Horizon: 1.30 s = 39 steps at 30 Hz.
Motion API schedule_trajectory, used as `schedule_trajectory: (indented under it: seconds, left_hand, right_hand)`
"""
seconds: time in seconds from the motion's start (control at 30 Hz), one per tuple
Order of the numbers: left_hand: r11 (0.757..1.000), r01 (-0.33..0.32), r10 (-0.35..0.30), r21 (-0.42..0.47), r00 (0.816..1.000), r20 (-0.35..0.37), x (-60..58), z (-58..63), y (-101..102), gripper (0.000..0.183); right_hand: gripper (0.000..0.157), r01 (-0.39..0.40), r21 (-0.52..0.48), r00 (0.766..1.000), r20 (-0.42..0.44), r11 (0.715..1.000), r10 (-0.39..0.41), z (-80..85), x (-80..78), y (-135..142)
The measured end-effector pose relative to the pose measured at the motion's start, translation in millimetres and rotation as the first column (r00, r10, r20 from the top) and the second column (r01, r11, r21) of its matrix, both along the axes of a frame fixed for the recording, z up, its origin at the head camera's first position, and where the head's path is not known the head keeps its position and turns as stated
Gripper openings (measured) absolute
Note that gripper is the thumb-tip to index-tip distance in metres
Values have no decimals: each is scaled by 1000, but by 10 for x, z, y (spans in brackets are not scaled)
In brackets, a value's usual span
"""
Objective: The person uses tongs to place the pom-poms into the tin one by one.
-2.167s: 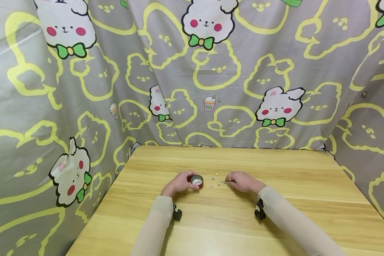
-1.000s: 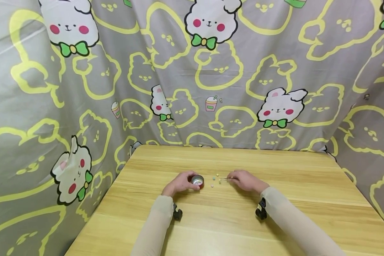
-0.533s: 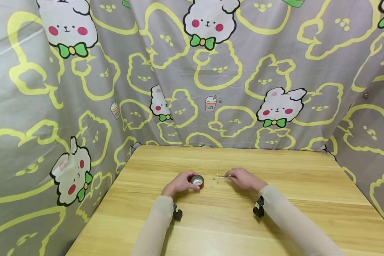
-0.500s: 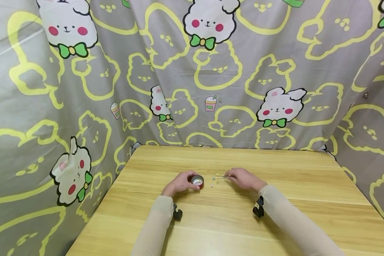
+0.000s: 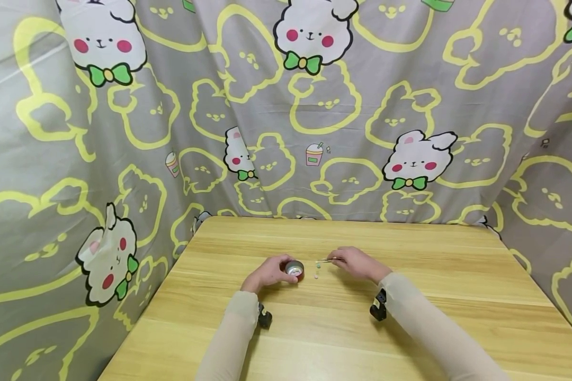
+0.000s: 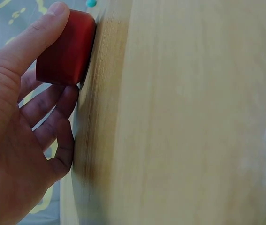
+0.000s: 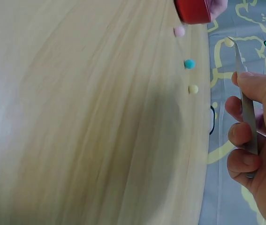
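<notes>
My left hand [image 5: 268, 271] grips a small round red tin [image 5: 294, 270] by its side as it stands on the table. In the left wrist view the thumb lies along the red wall [image 6: 69, 51]. The inside is silvery with something pale in it, too small to tell. My right hand [image 5: 355, 261] holds metal tweezers [image 7: 248, 117], raised above the table. A pale yellow ball [image 7: 229, 42] sits at their tips. Below them on the table lie a pink ball [image 7: 179, 31], a teal ball [image 7: 189, 63] and another yellow ball [image 7: 193, 89], right of the tin.
A wooden table [image 5: 286, 328] spreads under both hands, its far edge against a grey curtain [image 5: 267, 106] with cartoon prints. More curtain hangs at both sides. A black wrist camera [image 5: 264, 316] sits at the left wrist, another wrist camera [image 5: 378, 305] at the right.
The tweezers have lifted a yellow ball from the table. My right hand has moved with it leftward, towards the tin. My left hand and the tin stay in place.
</notes>
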<state>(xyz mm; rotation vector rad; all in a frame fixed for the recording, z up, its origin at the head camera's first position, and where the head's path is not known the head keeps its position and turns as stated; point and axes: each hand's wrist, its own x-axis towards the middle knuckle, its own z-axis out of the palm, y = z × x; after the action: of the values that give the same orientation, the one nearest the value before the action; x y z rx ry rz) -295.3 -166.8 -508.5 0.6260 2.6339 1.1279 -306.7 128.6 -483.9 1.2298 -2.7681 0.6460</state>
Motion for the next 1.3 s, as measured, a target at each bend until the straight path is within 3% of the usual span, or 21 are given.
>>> schedule_trajectory:
  seconds: [1.3]
  left_hand:
    - [1000, 3, -3, 0, 1000, -5, -4, 5, 2, 52]
  right_hand:
    - [17, -105, 8, 994, -21, 994, 105, 26, -23, -501]
